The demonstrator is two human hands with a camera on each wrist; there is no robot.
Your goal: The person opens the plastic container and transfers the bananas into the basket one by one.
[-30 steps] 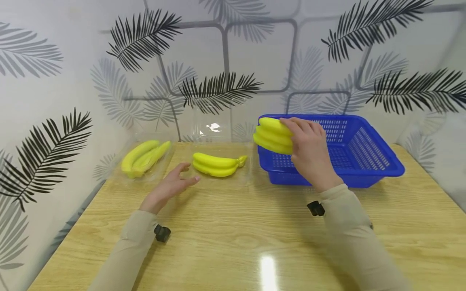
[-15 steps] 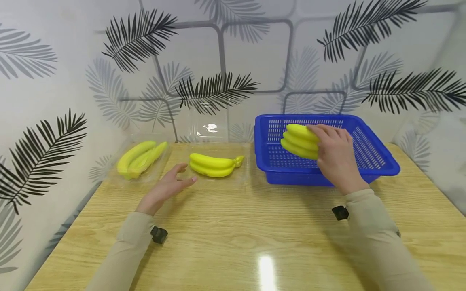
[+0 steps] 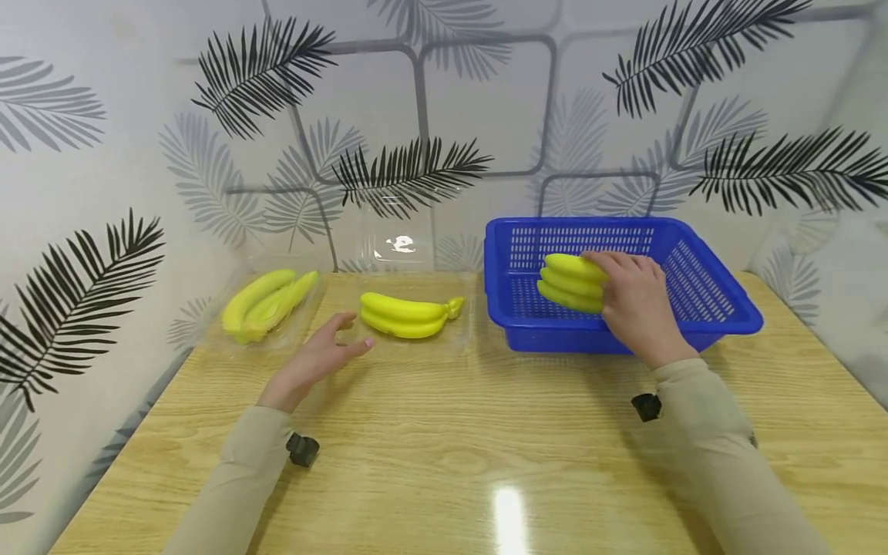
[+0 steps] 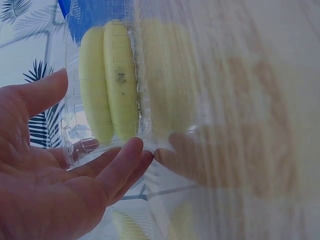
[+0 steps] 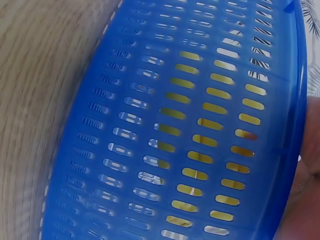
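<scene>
In the head view my right hand grips a yellow banana bunch by its right end, inside the blue basket. The right wrist view shows yellow through the slots of the basket wall, with part of the hand at the right. My left hand is at the left side of a clear plastic box, fingers and thumb apart and fairly straight around its near-left corner. That box holds another banana bunch. Whether the left fingertips touch the box is unclear.
Further left, a second clear box holds more bananas. A raised clear lid stands behind the middle box. Everything rests on a wooden table against a leaf-patterned wall.
My right hand has carried the banana bunch rightward over the basket's left rim, then lowered it inside. The left hand has stayed beside the middle box.
</scene>
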